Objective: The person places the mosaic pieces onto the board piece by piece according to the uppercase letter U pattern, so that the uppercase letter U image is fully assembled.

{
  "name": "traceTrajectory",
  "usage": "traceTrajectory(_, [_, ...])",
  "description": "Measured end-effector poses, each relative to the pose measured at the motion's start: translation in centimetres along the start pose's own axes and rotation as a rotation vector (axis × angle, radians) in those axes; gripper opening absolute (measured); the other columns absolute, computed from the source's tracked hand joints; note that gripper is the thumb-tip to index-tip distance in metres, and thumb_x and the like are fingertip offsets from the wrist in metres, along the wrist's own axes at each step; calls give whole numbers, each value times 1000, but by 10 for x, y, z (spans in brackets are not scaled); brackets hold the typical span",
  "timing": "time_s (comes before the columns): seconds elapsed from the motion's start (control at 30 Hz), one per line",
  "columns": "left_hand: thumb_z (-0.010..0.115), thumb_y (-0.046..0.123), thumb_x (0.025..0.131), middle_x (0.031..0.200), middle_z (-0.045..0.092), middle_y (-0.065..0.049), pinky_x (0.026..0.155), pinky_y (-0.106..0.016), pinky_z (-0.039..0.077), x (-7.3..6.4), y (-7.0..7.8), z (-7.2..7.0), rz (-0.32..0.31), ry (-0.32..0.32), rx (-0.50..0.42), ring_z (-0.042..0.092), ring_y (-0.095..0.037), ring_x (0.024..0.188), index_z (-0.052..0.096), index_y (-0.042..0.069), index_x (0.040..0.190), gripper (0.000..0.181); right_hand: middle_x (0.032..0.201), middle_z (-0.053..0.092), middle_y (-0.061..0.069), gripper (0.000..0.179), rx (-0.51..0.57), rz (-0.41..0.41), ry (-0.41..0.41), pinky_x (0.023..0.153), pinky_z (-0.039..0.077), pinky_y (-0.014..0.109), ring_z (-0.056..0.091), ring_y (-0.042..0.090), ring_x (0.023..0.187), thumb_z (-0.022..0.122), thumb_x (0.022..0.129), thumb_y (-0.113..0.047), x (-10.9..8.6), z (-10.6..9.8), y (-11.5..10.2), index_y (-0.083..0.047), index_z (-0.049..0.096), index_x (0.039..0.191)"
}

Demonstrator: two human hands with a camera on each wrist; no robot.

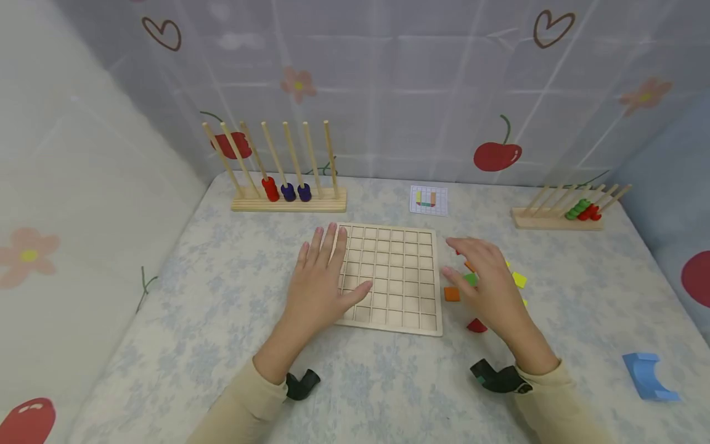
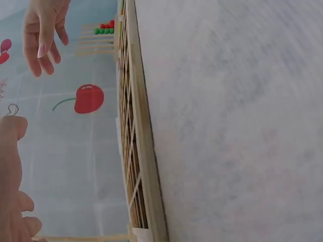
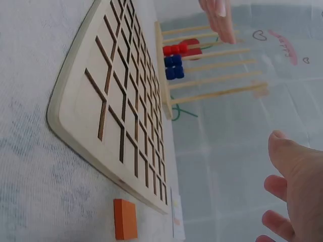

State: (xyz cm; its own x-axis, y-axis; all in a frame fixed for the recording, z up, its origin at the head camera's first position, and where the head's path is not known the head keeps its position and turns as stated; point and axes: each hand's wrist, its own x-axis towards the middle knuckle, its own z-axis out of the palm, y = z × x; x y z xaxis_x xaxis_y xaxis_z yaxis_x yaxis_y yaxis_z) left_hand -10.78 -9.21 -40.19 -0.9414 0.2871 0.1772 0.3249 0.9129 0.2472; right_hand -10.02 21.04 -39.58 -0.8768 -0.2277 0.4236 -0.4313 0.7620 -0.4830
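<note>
A square wooden grid board (image 1: 388, 277) lies flat on the patterned cloth, its cells bare. Above its left edge my left hand (image 1: 318, 283) is spread with straight fingers and holds nothing. My right hand (image 1: 490, 287) hovers to the right of the board over a scatter of small coloured pieces, fingers loosely bent, nothing between them. Around it lie an orange square (image 1: 452, 294), a green piece (image 1: 471, 279), a red piece (image 1: 477, 325) and a yellow square (image 1: 519, 280); the hand hides some others. In the right wrist view the orange square (image 3: 125, 219) sits beside the board's edge.
Behind the board lies a printed pattern card (image 1: 429, 201). A wooden bead rack (image 1: 288, 203) with red and blue beads stands back left, and a smaller rack (image 1: 557, 221) with green and red beads back right. A blue curved block (image 1: 648, 376) is at far right.
</note>
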Motion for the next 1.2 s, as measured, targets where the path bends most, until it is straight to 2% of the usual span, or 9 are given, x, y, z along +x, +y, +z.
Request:
traceTrajectory(0.2, [46, 74, 90, 169, -4, -4, 126, -51, 8, -2, -13, 8, -36, -80, -96, -5, -23, 156, 1, 17, 161, 102, 129, 63, 16, 51, 7, 11, 10, 105, 37, 57, 47, 38, 128, 77, 85, -8, -2, -7, 14, -4, 60, 133])
traceTrajectory(0.3, [50, 74, 88, 169, -3, -6, 126, -52, 9, -4, -20, 14, -53, -98, -148, -3, -26, 156, 1, 16, 161, 105, 130, 63, 17, 47, 10, 27, 22, 103, 38, 57, 48, 38, 126, 76, 86, -7, -2, -11, 21, -4, 62, 130])
traceTrajectory(0.47, [54, 76, 84, 169, 2, -9, 126, -53, 9, -7, -29, 26, -78, -128, -200, 2, -30, 156, 4, 12, 161, 112, 133, 60, 18, 48, -7, 116, 10, 103, 37, 61, 45, 39, 128, 76, 87, -13, -3, -19, 29, -6, 62, 131])
traceTrajectory(0.6, [53, 81, 80, 169, 5, -11, 126, -51, 10, -11, -34, 36, -73, -149, -198, 4, -29, 156, 3, 13, 161, 117, 134, 59, 19, 48, -38, 171, -3, 103, 37, 64, 44, 39, 129, 76, 87, -13, -4, -22, 34, -7, 61, 133])
traceTrajectory(0.8, [51, 87, 76, 169, 4, -12, 126, -51, 9, -17, -38, 47, -52, -165, -190, 3, -30, 156, 3, 8, 160, 125, 130, 61, 20, 46, -72, 166, 17, 103, 37, 63, 46, 41, 125, 76, 86, -10, -5, -24, 50, -4, 63, 130])
traceTrajectory(1.0, [55, 89, 71, 168, 2, -12, 126, -49, 6, -19, -41, 49, -47, -200, -191, 0, -27, 156, 2, 6, 160, 132, 128, 61, 22, 42, -73, 192, 15, 101, 37, 64, 46, 43, 123, 75, 87, -7, -9, -28, 65, -2, 63, 127])
traceTrajectory(1.2, [60, 91, 63, 168, 2, -13, 127, -48, 3, -21, -43, 51, -22, -225, -150, -1, -26, 156, 0, 4, 159, 142, 130, 59, 24, 42, -100, 263, -22, 99, 37, 67, 44, 45, 123, 71, 92, -15, -11, -31, 77, -3, 62, 131])
